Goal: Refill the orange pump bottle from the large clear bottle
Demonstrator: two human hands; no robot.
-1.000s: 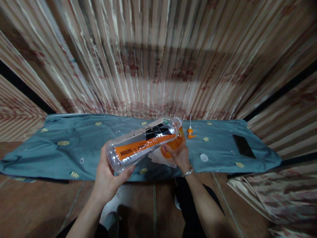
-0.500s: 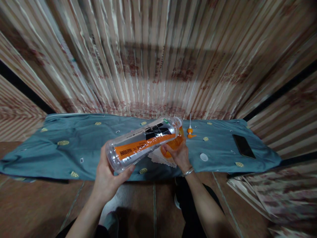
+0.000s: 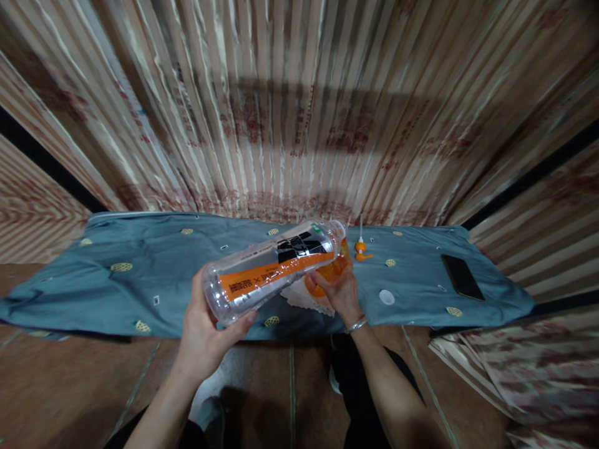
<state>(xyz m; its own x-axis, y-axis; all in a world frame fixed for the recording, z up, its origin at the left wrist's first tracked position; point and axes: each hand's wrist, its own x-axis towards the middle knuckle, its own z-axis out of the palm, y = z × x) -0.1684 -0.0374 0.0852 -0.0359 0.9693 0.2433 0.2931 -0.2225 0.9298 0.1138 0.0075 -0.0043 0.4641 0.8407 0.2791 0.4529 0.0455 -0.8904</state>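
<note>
My left hand (image 3: 206, 337) is wrapped round the base of a large clear plastic bottle (image 3: 271, 268) with an orange and black label. The bottle is tilted, its mouth pointing right and up, over the top of an orange bottle (image 3: 327, 279). Fingers of my right hand (image 3: 340, 288) grip the orange bottle, which is partly hidden by the clear one. Under it lies a white lacy cloth or tissue (image 3: 299, 298). An orange pump head (image 3: 360, 249) with a thin tube lies just to the right. Whether liquid flows between the bottles cannot be made out.
A teal cloth with yellow prints (image 3: 173, 274) covers the narrow table. A round white cap (image 3: 386, 297) and a black phone (image 3: 462, 277) lie to the right. Behind the table hangs a striped curtain (image 3: 281, 125); brown floor tiles show below.
The view has shifted very slightly. Both hands and both bottles hold nearly the same pose.
</note>
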